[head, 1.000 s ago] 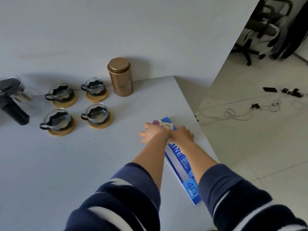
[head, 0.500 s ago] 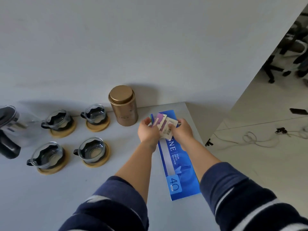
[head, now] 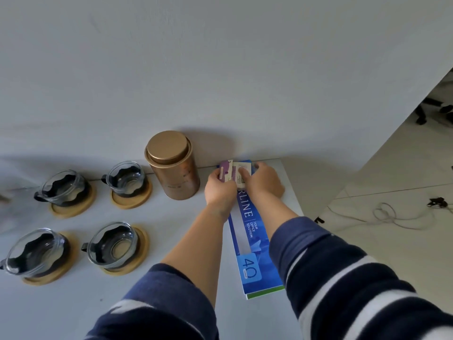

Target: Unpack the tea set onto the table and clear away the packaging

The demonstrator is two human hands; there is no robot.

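Observation:
Several glass cups on round wooden coasters stand in two rows at the left of the white table. A copper tea tin stands by the wall. My left hand and my right hand together grip a small stack of paper cards, purple and white, just right of the tin. Under my hands lies a long blue flat box, running from the wall toward me along the table's right side.
The table's right edge is close beside the blue box. Beyond it is tiled floor with a coiled cable and chair legs at far right. The grey wall backs the table.
Both hands have moved away from me toward the wall with the cards, and the blue box has slid along with them. My view has tilted down, and the kettle at left has left the frame.

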